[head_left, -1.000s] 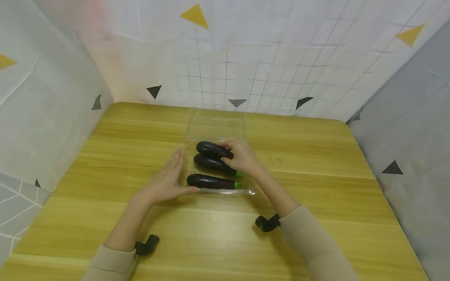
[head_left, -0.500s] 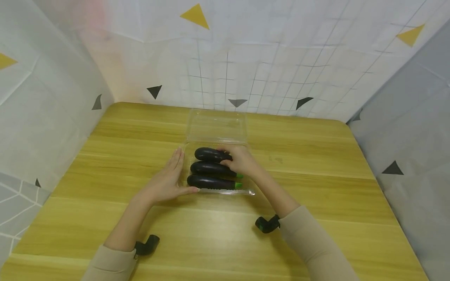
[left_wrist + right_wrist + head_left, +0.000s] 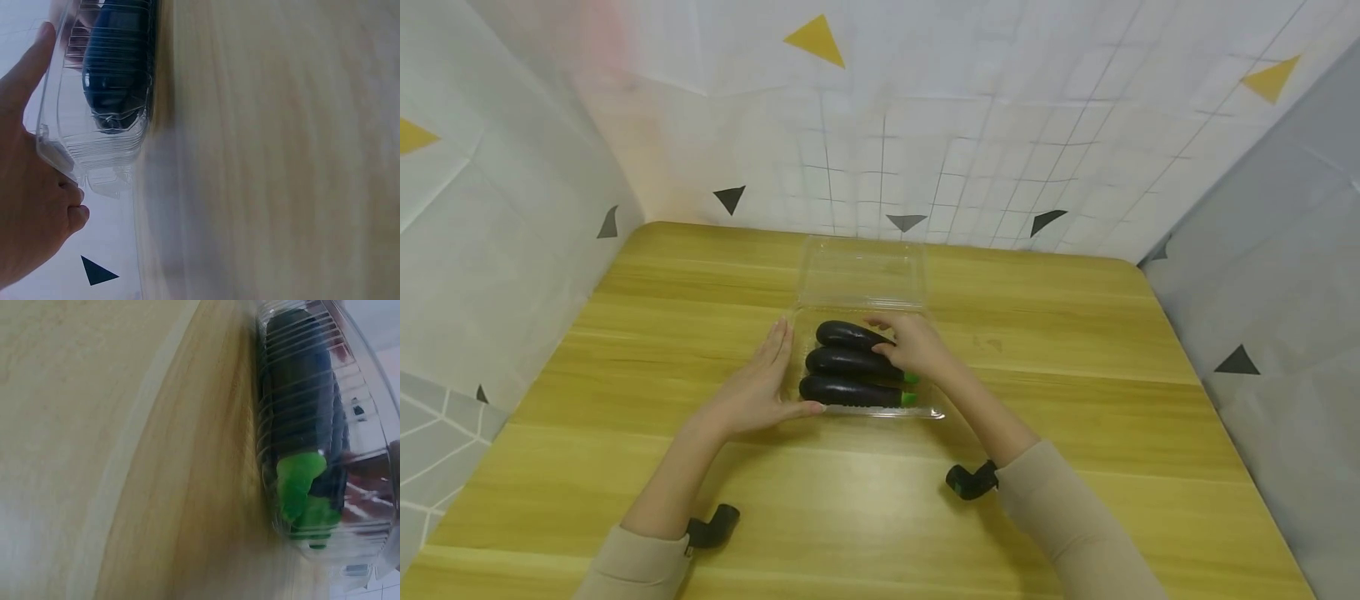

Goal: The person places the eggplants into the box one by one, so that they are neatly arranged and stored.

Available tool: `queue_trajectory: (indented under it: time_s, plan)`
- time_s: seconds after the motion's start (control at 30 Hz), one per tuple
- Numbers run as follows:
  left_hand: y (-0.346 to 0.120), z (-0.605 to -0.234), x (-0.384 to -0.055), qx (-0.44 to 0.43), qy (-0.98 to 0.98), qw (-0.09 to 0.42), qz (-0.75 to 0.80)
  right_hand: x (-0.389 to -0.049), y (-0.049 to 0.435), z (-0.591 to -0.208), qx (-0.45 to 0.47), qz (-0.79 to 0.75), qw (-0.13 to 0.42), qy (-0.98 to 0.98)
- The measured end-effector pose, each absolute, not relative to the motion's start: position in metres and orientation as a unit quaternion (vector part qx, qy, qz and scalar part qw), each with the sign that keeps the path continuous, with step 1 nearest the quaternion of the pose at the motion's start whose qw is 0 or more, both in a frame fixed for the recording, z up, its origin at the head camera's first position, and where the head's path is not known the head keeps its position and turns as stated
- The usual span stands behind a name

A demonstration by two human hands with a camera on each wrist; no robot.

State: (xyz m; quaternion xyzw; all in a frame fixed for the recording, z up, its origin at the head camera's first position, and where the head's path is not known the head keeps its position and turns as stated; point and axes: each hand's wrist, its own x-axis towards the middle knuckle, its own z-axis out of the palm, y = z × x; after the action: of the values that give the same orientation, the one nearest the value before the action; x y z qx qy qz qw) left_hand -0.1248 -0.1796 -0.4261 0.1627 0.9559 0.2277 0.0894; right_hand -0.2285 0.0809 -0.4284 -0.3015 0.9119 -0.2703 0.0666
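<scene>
Three dark eggplants lie side by side in a clear plastic clamshell box (image 3: 868, 412): a front eggplant (image 3: 850, 390), a middle eggplant (image 3: 850, 362) and a rear eggplant (image 3: 842, 334). Green stem ends show on the front two. My left hand (image 3: 752, 387) rests against the box's left side with straight fingers, its thumb along the front rim. Over the stem end of the rear eggplant is my right hand (image 3: 917, 343), thumb and fingers spread apart around it, with a gap above the eggplant. That stem end is hidden by the hand.
The box's clear lid (image 3: 861, 273) lies folded back toward the rear wall. A wood-grain table (image 3: 865, 500) carries everything. Patterned white sheets (image 3: 925, 125) stand behind and at both sides. A black wrist device (image 3: 973, 481) sticks out from the right sleeve.
The rear and middle eggplants have come toward the front one, closing the gap. My right hand has moved slightly nearer and its fingers have loosened from the rear eggplant. My left hand stays put.
</scene>
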Motion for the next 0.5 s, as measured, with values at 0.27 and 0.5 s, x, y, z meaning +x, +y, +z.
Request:
queue_trajectory:
  time_s: [0.27, 0.5]
  plan:
    - [-0.179, -0.425, -0.126, 0.162, 0.956, 0.09, 0.229, -0.228, 0.097, -0.426, -0.311, -0.365, 0.016, 0.878]
    - [-0.179, -0.424, -0.124, 0.165, 0.955, 0.089, 0.231, -0.227, 0.112, -0.425, -0.337, -0.406, -0.002, 0.85]
